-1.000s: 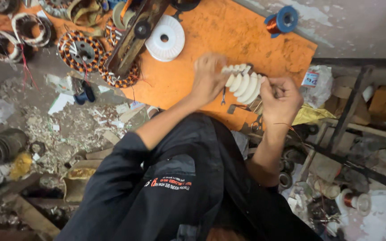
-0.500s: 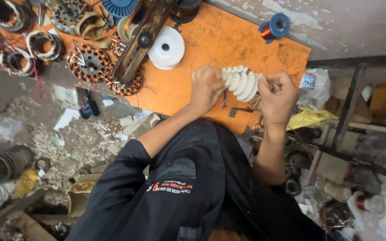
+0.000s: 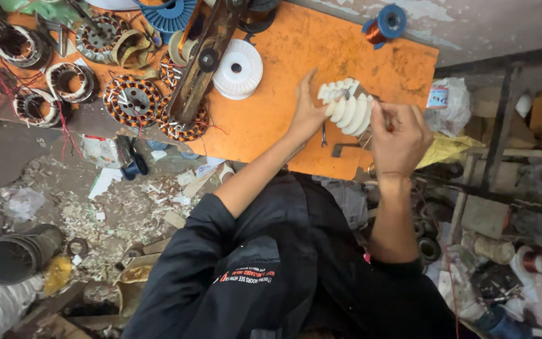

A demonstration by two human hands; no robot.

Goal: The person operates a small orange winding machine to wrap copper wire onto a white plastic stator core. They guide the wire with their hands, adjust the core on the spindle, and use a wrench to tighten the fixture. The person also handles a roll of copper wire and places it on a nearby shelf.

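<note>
A white stepped plastic winding form [image 3: 349, 110] is held between both hands over the near edge of an orange board [image 3: 283, 75]. My left hand [image 3: 308, 113] presses against its left side with the fingers stretched up along it. My right hand [image 3: 399, 135] is curled at its right side, thumb and fingertips pinching the edge. Whether a thin wire runs between those fingers cannot be made out. My dark sleeves and lap fill the bottom of the view.
On the board lie a white empty spool [image 3: 238, 68], a brown metal arm [image 3: 205, 56], a blue reel of copper wire [image 3: 384, 22] and a small spanner [image 3: 324, 135]. Several wound motor stators [image 3: 134, 100] sit at the left. Scraps and a black pipe [image 3: 14, 254] litter the floor.
The view has drifted a little, so the board sits further right and lower. Both hands stay on the white form; my left fingers now lie flatter along it.
</note>
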